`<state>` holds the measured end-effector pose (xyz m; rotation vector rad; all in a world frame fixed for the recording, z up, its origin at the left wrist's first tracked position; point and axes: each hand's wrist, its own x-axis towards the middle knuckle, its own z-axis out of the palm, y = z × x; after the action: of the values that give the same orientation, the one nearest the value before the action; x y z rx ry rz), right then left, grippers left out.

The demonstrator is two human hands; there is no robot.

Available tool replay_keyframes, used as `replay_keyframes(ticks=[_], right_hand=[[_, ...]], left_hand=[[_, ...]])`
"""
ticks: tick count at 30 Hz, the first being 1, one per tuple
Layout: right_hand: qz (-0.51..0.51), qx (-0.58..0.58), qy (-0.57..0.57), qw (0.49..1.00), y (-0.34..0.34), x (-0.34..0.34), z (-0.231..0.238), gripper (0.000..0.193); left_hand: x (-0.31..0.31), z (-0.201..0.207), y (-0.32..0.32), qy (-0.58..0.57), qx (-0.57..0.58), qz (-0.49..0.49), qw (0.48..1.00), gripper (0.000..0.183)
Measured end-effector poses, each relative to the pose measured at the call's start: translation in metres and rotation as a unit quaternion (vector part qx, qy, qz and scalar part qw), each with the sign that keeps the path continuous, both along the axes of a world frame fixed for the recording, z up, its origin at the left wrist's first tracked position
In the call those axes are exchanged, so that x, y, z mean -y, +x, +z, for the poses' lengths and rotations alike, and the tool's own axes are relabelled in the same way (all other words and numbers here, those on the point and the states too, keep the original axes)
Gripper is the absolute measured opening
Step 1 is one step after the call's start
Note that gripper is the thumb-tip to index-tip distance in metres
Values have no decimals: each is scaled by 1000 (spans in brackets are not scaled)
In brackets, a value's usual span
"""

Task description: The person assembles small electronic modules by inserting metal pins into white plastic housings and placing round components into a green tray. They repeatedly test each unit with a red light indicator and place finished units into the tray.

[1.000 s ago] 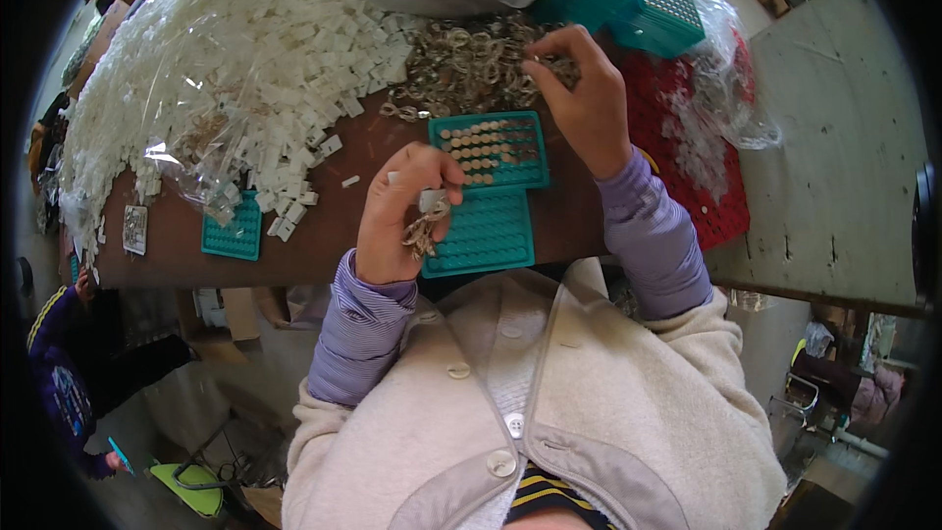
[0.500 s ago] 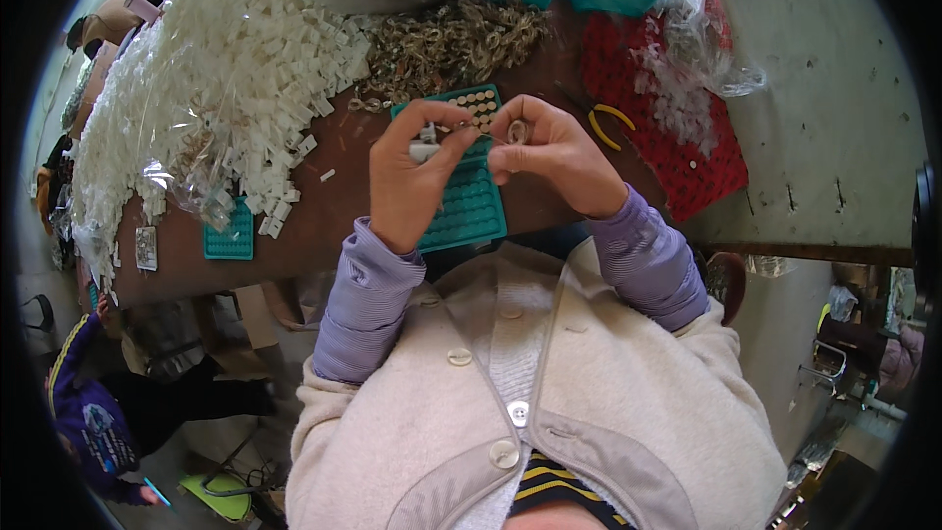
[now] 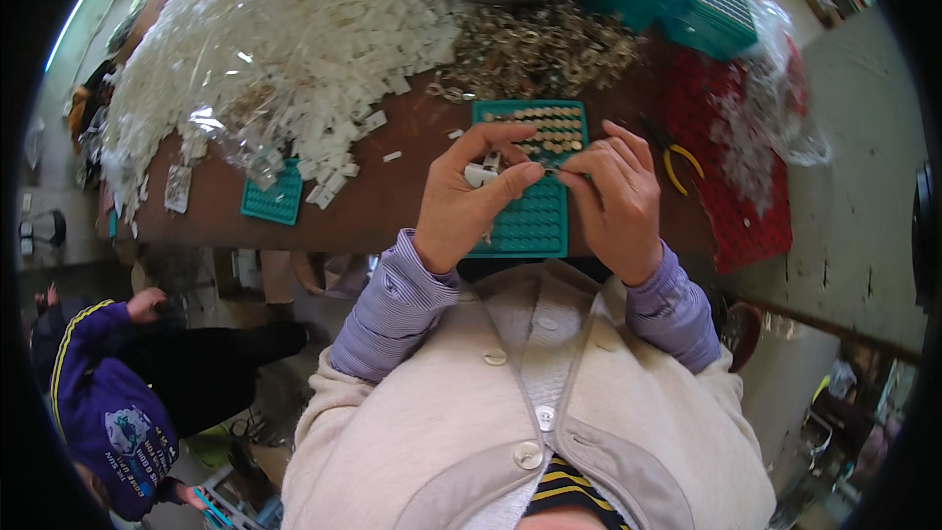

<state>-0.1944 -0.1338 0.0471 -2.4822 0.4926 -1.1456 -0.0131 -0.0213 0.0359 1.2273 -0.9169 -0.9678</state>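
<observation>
Both my hands are raised over a teal tray (image 3: 531, 226) with rows of round hollows; small round beige pieces (image 3: 561, 125) fill its far rows. In my left hand (image 3: 461, 198), a small white piece (image 3: 481, 173) is held within the curled fingers, while thumb and index finger come together at the tip. My right hand (image 3: 620, 198) faces it, thumb and index finger pinched on a tiny thin dark thing between the two hands, too small to name. The other right fingers are loosely bent.
A large heap of white tags (image 3: 324, 69) in clear plastic covers the left. Brownish ring-like pieces (image 3: 549, 44) are piled behind the tray. Yellow-handled pliers (image 3: 677, 169) and a red cloth (image 3: 756, 206) lie right. Teal containers (image 3: 711, 15) stand far right. Another person's purple sleeve (image 3: 83, 344) shows lower left.
The view has shifted, so the table sits further right in it. A ring-shaped brownish piece that showed in my right hand is no longer visible, and that hand's fingers are less curled.
</observation>
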Motion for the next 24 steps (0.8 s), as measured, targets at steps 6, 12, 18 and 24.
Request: replay_keyframes(ticks=[6,12,18,24], right_hand=[[25,-13,90,996,-14,3,-16,12],[66,-2,184,981,-10,-4,-19,6],[194,129,490,840,20,-15,-9,4],[257,169,639,705,53,-17,-19,9]], left_hand=[[-15,-6,93,213,605,248,726,27],[-13,-20,129,269,686,206,644,21],[-20,4,114,89,-1,114,989,16],[-22,9,48,6,-129,17,992,24]])
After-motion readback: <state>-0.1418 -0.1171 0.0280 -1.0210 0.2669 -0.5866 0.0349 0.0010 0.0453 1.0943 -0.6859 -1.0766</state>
